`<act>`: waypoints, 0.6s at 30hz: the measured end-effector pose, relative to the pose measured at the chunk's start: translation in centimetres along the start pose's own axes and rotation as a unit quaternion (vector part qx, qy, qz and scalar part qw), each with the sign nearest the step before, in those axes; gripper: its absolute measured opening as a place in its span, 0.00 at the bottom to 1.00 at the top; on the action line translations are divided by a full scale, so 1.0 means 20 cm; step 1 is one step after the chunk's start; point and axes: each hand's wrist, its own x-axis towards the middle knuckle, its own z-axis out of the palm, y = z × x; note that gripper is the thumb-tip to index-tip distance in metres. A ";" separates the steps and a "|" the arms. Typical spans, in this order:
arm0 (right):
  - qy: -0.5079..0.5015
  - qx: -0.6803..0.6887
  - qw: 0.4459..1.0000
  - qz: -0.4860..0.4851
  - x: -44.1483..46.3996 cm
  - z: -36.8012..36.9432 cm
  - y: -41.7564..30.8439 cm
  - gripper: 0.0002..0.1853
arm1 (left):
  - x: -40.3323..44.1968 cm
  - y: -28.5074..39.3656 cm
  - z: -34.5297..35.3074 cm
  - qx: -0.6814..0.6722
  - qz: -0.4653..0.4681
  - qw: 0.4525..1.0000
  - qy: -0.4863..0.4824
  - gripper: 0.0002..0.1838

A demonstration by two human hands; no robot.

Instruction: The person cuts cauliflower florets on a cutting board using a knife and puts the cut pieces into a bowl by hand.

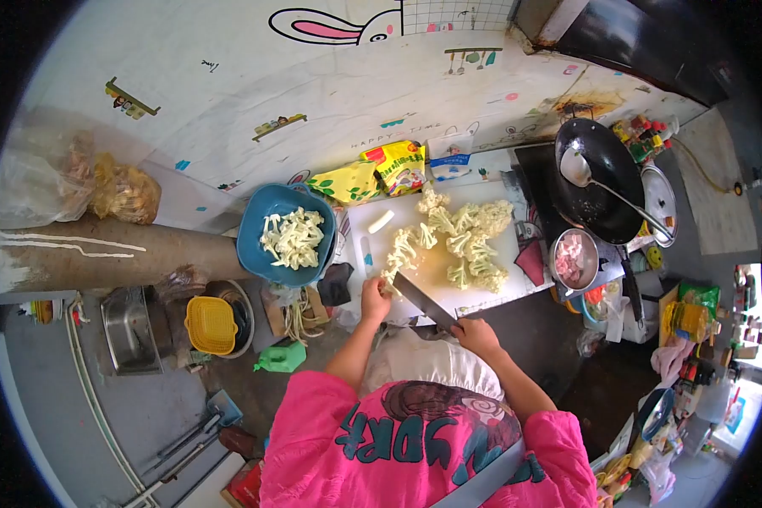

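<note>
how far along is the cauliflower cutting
Looks done: small white cauliflower florets in the blue plastic basin. In hand: the left hand steadies a pale cauliflower piece beside the wide metal knife in the right hand. Probably left: the larger cream cauliflower clusters on the white cutting board.

Cauliflower pieces [486, 222] lie on a cutting board [436, 273] at centre. To its left, a basin [250, 224] holds more pieces. Two bags [402, 167] sit behind the board, before the wall [228, 76]. To the right, a ladle [576, 168] rests in a wok [596, 218]; before the wok, a bowl [594, 264] holds meat [570, 257].
</note>
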 end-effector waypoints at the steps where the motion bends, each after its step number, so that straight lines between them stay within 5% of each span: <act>1: -0.001 0.000 1.000 -0.003 0.00 0.01 0.01 0.14 | 0.00 0.00 0.00 0.001 0.006 1.000 0.000 0.16; 18: -0.104 -0.048 0.991 0.070 0.09 0.03 -0.05 0.16 | 0.03 0.04 -0.04 0.055 -0.029 0.996 -0.058 0.16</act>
